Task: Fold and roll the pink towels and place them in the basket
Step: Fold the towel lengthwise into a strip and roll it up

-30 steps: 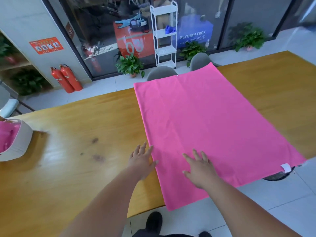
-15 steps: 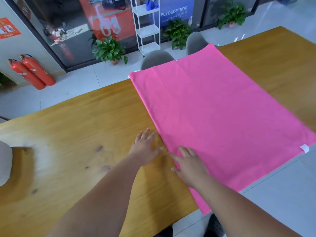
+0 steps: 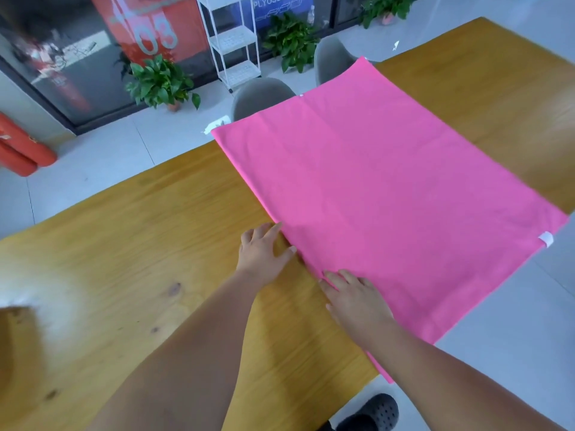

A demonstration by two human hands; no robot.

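A large pink towel (image 3: 382,194) lies spread flat across the wooden table (image 3: 124,250), its near corner hanging over the table's front edge. A white tag (image 3: 546,238) sits at its right corner. My left hand (image 3: 264,253) rests flat on the wood with fingertips touching the towel's left edge. My right hand (image 3: 357,301) lies flat on the towel near the same edge, fingers straight. The basket is out of view.
Two grey chairs (image 3: 261,94) stand at the table's far side. Beyond them are a white shelf rack (image 3: 231,42), potted plants (image 3: 158,82) and red fire extinguishers (image 3: 21,147) on the floor. The table's front edge runs past my right forearm.
The view has swung right and down, so the basket at the left has left the frame. Both hands have slid forward along the towel's left edge.
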